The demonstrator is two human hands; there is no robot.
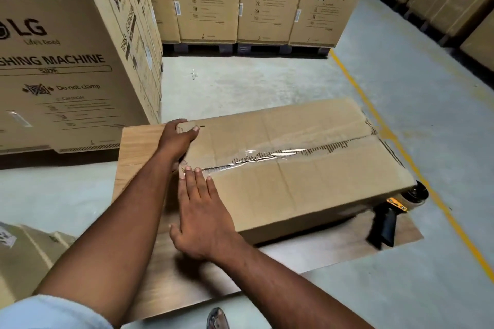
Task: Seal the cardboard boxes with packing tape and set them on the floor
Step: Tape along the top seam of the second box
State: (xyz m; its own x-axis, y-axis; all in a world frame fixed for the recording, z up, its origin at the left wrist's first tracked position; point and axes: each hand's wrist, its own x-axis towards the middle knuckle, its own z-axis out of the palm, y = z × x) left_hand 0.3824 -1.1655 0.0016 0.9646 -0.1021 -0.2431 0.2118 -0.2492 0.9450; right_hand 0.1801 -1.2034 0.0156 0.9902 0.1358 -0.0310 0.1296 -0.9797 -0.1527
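A long brown cardboard box (pixel 315 184) lies on a low wooden table (pixel 139 141). Clear packing tape (pixel 280 153) runs along its closed centre seam. My left hand (pixel 177 139) holds the box's left end, fingers curled over the far top corner and thumb on top. My right hand (pixel 205 216) lies flat on the near left part of the lid, straight fingers pressing beside the taped seam. A tape dispenser (pixel 387 219) with a black handle and yellow body rests on the table beyond the box's right end.
Tall washing machine cartons stand on the left (pixel 61 56) and in a row at the back (pixel 267 0). A yellow floor line (pixel 417 168) runs on the right. Another small box (pixel 24 256) sits at lower left. Grey concrete floor (pixel 240 83) surrounds the table.
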